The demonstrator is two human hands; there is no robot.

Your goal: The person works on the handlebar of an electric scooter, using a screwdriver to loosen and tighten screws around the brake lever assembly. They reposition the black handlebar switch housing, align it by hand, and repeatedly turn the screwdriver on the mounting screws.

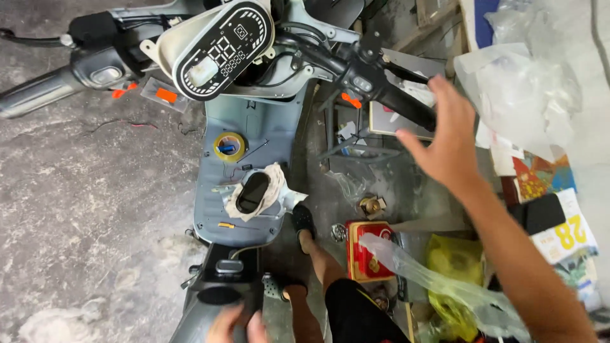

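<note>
My right hand (448,143) is spread open, reaching for the handlebar grip (406,105) at 1 o'clock; left hand (238,324) rests on the seat (213,298) at 7, grip unclear.

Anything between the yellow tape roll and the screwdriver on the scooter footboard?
Head view: between the tape roll and the screwdriver sits an oval housing wrapped in pale cloth.

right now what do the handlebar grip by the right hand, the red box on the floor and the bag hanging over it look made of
Handlebar grip, just beside the open right hand: matte black, probably rubber, with no shine.
Red box: likely painted tin, glossy with rounded corners, though it could be coated card.
Bag: thin clear plastic film, see-through and wrinkled.
The left hand rests on the scooter's grey body, which looks like moulded plastic.
</note>
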